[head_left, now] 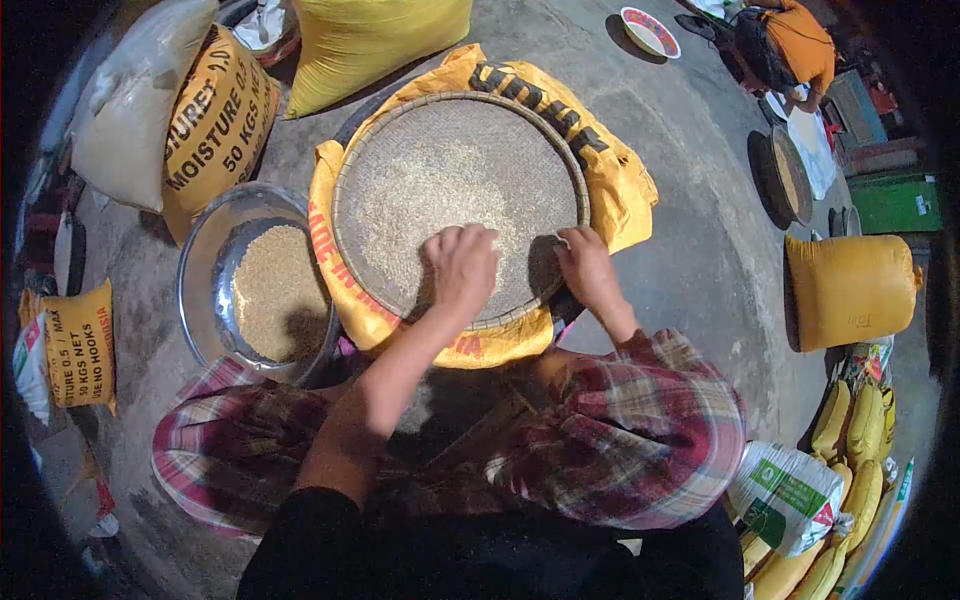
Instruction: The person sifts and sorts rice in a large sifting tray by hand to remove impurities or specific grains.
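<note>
A round woven winnowing tray [540, 150] lies in front of me, with pale grain [430, 190] spread over its middle and left. My left hand [463, 268] is low over the near part of the grain, back upward, its fingers bent and slightly apart. At the tray's right rim is my right hand [592, 268], fingers curled inward. Whether it grips the rim or pinches something small is hidden. Under the tray spreads a yellow printed sack [625, 190]. Left of it stands a metal basin [200, 260] holding browner grain [280, 290].
Full sacks stand at the upper left, including a yellow sack [380, 40] and a printed sack [220, 120]. Right are another stuffed sack [850, 290] and several yellow bundles [850, 430]. A person in orange [800, 45] bends near a second tray [790, 175]. A patterned bowl [650, 33] sits farther off.
</note>
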Demonstrator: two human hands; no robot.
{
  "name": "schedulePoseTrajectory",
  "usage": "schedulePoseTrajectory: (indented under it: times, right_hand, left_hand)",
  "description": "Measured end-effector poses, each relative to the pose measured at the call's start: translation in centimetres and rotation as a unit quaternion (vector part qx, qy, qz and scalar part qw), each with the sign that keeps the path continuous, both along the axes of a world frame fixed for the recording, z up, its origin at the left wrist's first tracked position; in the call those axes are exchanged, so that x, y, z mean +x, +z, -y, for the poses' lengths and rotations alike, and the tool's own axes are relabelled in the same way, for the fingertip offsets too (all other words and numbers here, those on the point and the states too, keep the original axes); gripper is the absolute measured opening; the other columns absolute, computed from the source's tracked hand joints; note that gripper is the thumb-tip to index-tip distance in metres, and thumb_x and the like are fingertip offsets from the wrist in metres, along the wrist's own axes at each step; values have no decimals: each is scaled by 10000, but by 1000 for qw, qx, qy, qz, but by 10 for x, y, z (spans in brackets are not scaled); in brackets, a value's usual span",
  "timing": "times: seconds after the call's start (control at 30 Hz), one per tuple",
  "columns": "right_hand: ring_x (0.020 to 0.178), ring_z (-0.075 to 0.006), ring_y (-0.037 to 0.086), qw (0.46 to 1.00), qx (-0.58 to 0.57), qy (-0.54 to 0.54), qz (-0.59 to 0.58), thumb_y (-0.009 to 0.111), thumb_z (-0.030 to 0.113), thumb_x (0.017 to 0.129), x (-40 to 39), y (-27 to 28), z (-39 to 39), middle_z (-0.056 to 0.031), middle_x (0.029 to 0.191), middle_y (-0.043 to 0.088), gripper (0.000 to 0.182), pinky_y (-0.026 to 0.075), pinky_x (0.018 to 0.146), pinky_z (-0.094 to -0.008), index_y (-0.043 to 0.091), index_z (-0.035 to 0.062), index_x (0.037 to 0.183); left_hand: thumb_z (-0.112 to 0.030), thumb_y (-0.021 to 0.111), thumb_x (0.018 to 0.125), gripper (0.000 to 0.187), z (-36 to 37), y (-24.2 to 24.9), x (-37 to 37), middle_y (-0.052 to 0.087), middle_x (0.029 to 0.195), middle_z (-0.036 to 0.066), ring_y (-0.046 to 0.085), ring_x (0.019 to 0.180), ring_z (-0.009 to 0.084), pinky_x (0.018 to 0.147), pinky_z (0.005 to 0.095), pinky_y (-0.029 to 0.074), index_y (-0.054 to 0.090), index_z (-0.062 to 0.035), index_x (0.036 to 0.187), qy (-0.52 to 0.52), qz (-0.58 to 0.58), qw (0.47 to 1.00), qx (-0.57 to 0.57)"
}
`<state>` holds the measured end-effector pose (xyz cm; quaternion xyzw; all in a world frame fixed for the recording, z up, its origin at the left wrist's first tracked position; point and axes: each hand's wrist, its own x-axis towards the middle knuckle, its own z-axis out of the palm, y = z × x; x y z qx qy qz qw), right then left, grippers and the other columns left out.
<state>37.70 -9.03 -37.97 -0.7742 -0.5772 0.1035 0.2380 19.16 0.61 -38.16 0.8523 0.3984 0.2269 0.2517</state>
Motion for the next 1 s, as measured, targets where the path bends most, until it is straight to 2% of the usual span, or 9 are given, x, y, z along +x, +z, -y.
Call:
schedulePoseTrajectory:
  times: [0.2, 0.3, 0.4, 0.47, 0.6, 0.73, 0.8, 0.9, 1.0]
  right_hand:
    - [1116, -315, 450, 945, -105, -30, 309, 515, 205, 827, -19, -29, -19, -165, 1151, 508, 408, 314, 968, -438, 491, -27, 1162]
    - [1232, -369, 365, 983, -96, 60, 146, 465, 170, 848, -36, -28, -11, -243, 1325, 384, 492, 271, 1018, -456, 382, -80, 1264]
    - [1179, -412, 398, 997, 23, -18, 65, 493, 177, 866, -17, -20, -30, -279, 1291, 392, 464, 301, 1000, -458, 399, -81, 1240]
    - [1165, -458, 397, 989, 30, -21, 142, 499, 126, 852, -9, -34, -38, -322, 1281, 377, 459, 324, 1000, -444, 386, -106, 1233]
    - [1176, -478, 387, 994, 19, 88, -59, 451, 48, 856, -28, -33, -35, -357, 1269, 366, 444, 339, 995, -453, 358, -108, 1262]
    - [1173, -446, 397, 991, 91, -17, 94, 471, 90, 866, 2, -33, -75, -309, 1292, 372, 419, 334, 992, -449, 391, -92, 1235]
    - [1192, -437, 395, 996, 48, 0, 79, 458, 141, 881, -5, -35, -72, -313, 1286, 385, 422, 317, 1020, -432, 412, -96, 1227]
    - [1217, -411, 382, 981, 31, 123, -145, 400, 162, 927, -16, -21, -68, -280, 1307, 383, 388, 302, 1039, -418, 416, -63, 1243]
    - [1215, -405, 389, 992, 108, 55, -29, 426, 106, 885, 17, -32, -106, -281, 1301, 391, 398, 307, 1037, -417, 416, -62, 1246]
  left_hand:
    - [-212, 615, 769, 457, -4, -31, 43, 481, 1223, 104, 394, 1118, 306, 935, 476, 248, 520, -31, 1178, -74, -66, 986, 137]
    - [-242, 572, 800, 491, -20, -28, 55, 443, 1275, 116, 352, 1181, 333, 947, 504, 235, 469, -15, 1223, -79, -92, 984, 132]
    - [-235, 558, 811, 484, -36, -23, 55, 435, 1287, 113, 347, 1193, 332, 956, 512, 226, 460, -23, 1234, -60, -109, 982, 142]
    - [-237, 558, 813, 479, -45, -20, 54, 434, 1293, 110, 350, 1196, 331, 960, 508, 222, 463, -35, 1237, -43, -132, 980, 144]
    - [-241, 560, 828, 472, -40, -2, 42, 437, 1287, 125, 340, 1213, 324, 976, 494, 201, 463, -49, 1248, 10, -115, 987, 109]
    - [-226, 546, 846, 452, -32, 17, 24, 446, 1273, 134, 344, 1213, 315, 982, 480, 195, 463, -45, 1252, 21, -109, 990, 82]
    - [-225, 545, 849, 449, -29, 23, 18, 448, 1268, 133, 346, 1213, 311, 979, 471, 201, 463, -47, 1253, 25, -113, 990, 87]
    - [-228, 550, 847, 440, -20, 27, 6, 453, 1256, 137, 366, 1200, 306, 971, 450, 225, 471, -50, 1241, 30, -92, 992, 79]
    - [-219, 554, 842, 430, -7, 30, -4, 457, 1245, 137, 377, 1188, 306, 970, 443, 232, 477, -51, 1230, 35, -93, 994, 52]
